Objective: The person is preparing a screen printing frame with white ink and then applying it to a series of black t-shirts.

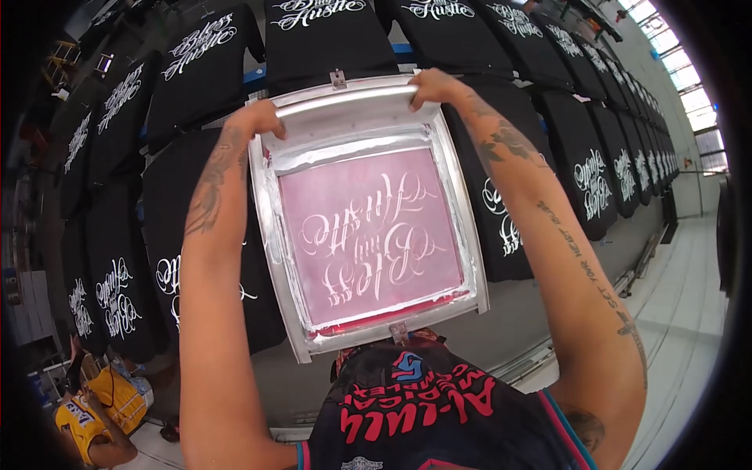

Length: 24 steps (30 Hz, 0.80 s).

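A screen-printing frame [476, 266] with silver metal sides lies in front of me over the row of shirts. Its pinkish mesh [368, 184] bears white script lettering, and white ink is smeared along the inner edges. Across the far end of the frame runs a wide metal squeegee [352, 110]. My left hand [254, 121] is closed round its left end, thumb on the near side. At the right end, my right hand [433, 88] grips it the same way. The squeegee's lower edge rests near a thick band of white ink; whether it presses the mesh I cannot tell.
Black T-shirts [325, 43] with white script prints lie flat in long rows beyond and to both sides. Small metal clamps [338, 79] hold the frame's ends. Another person in a yellow jersey [82, 423] is at the lower left. Windows [689, 78] line the right wall.
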Each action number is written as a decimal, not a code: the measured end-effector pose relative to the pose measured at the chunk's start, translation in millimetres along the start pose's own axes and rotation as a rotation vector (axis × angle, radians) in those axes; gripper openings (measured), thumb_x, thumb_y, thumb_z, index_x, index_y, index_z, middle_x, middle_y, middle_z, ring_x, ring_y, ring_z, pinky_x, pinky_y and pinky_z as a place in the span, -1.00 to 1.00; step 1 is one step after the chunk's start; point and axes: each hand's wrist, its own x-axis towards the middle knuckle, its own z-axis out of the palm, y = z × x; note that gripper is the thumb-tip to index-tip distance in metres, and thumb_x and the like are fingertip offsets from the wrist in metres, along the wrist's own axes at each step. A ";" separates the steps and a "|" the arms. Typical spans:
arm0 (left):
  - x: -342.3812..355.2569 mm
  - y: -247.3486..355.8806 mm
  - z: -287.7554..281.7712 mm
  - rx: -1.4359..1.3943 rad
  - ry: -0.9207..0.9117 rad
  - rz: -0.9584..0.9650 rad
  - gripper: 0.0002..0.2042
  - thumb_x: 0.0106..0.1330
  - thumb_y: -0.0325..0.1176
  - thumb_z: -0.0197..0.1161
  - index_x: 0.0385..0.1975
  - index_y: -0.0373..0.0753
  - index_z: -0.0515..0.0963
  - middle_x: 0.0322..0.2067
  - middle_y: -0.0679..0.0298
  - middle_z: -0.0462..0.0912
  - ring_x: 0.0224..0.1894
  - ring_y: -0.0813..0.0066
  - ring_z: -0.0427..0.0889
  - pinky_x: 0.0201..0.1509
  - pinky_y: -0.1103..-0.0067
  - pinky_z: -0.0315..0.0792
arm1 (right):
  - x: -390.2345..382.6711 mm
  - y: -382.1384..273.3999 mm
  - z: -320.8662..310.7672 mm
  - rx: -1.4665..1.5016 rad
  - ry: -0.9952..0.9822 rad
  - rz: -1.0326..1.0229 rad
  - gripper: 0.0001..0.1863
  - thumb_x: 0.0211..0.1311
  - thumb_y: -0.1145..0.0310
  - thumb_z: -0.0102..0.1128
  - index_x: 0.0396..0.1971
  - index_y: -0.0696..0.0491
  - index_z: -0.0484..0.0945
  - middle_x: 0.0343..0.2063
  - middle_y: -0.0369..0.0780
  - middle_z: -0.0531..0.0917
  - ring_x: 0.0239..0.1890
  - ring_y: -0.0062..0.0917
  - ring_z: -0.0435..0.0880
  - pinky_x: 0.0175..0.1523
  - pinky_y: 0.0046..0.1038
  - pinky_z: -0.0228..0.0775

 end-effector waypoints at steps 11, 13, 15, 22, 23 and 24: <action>-270.0 26.7 288.6 -0.933 -0.788 0.300 -0.49 0.45 0.08 0.13 -0.03 -0.34 0.55 -0.21 0.14 0.67 -0.24 0.37 0.66 -0.07 0.45 0.55 | -33.0 -75.0 102.9 -0.041 0.213 -0.263 -0.65 -0.02 0.26 0.42 -0.16 -0.04 0.67 -0.20 -0.10 0.72 -0.05 -0.14 0.68 0.03 -0.16 0.48; -320.6 61.8 364.0 -0.980 -0.995 -0.151 -0.49 0.47 0.09 0.08 -0.14 -0.36 0.58 -0.24 0.20 0.66 -0.37 0.43 0.65 -0.22 0.47 0.56 | -28.4 -81.7 102.2 -0.183 0.165 -0.230 -0.54 -0.02 0.26 0.42 -0.02 -0.06 0.66 -0.19 -0.08 0.74 -0.08 -0.11 0.70 0.02 -0.15 0.52; -343.5 104.1 420.6 -1.201 -0.579 -0.317 -0.51 0.49 0.04 0.07 -0.19 -0.37 0.62 -0.36 0.18 0.68 -0.44 0.37 0.64 -0.31 0.38 0.52 | 11.6 -79.9 80.1 -0.218 0.067 -0.197 -0.47 -0.10 0.22 0.40 -0.04 0.08 0.66 -0.24 0.07 0.72 -0.11 -0.06 0.71 0.04 -0.18 0.53; -356.5 172.5 478.7 -0.935 0.209 -0.392 -0.55 0.45 0.02 0.12 -0.38 -0.33 0.58 -0.47 -0.05 0.65 -0.37 -0.13 0.62 -0.29 0.17 0.44 | 76.1 -69.0 70.0 0.026 -0.057 -0.486 -0.44 -0.23 0.21 0.34 -0.14 0.21 0.67 -0.35 0.02 0.73 -0.25 -0.22 0.71 -0.02 -0.31 0.46; -358.9 176.1 479.4 -0.956 0.235 -0.351 -0.55 0.45 0.02 0.12 -0.38 -0.33 0.58 -0.47 -0.05 0.65 -0.37 -0.13 0.62 -0.29 0.17 0.44 | 72.8 -70.0 70.3 0.034 -0.102 -0.434 -0.45 -0.24 0.21 0.35 -0.16 0.20 0.68 -0.36 -0.02 0.74 -0.28 -0.28 0.70 -0.03 -0.34 0.46; -359.7 179.8 482.4 -0.959 0.326 -0.346 -0.55 0.45 0.02 0.10 -0.39 -0.32 0.57 -0.46 -0.06 0.65 -0.35 -0.16 0.62 -0.28 0.15 0.44 | 69.0 -72.6 71.2 0.025 -0.087 -0.435 -0.49 -0.23 0.20 0.36 -0.21 0.19 0.69 -0.37 -0.11 0.75 -0.31 -0.38 0.67 -0.06 -0.37 0.45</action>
